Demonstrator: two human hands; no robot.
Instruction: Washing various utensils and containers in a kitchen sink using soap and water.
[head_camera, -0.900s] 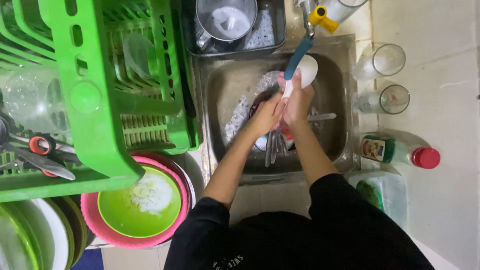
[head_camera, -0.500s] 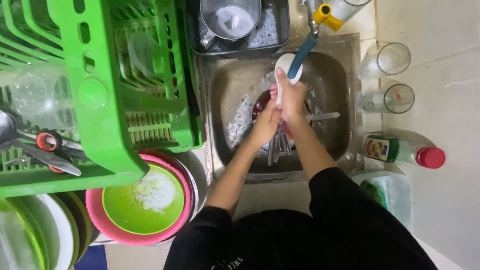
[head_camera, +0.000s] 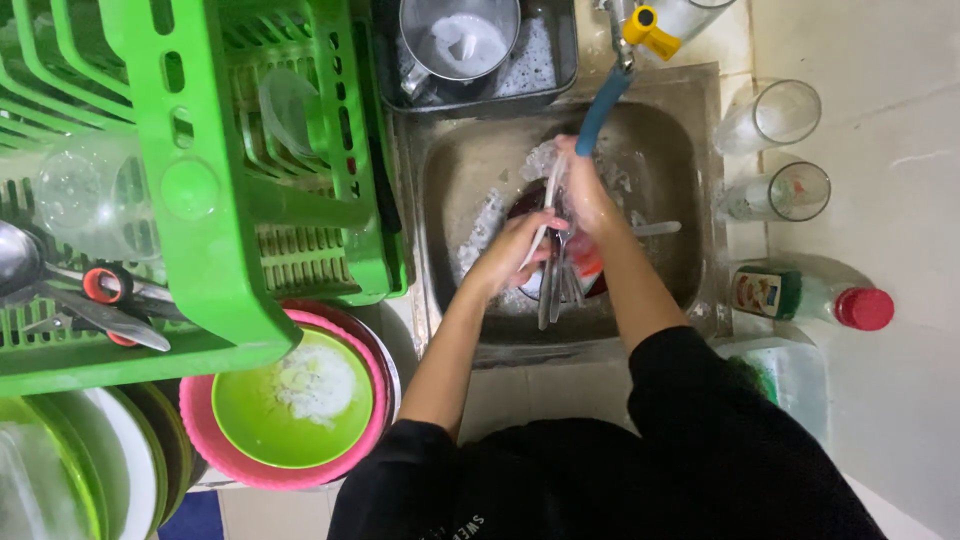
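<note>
Plate (head_camera: 549, 205), white, held edge-on under blue hose (head_camera: 603, 112) over sink (head_camera: 700, 200); right hand (head_camera: 585, 190) clasps its top, left hand (head_camera: 515, 250) grips lower rim. Cutlery (head_camera: 555, 285) below.

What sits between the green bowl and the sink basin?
In the head view, only the pink bowl's rim and the bare counter edge separate the green bowl from the sink.

The dish rack (head_camera: 215, 150) at upper left is bright green, the bowl (head_camera: 290, 400) at lower left is green inside a pink one (head_camera: 200, 440), the tap hose (head_camera: 600, 112) is blue, the bottle cap (head_camera: 865, 308) is red
</note>
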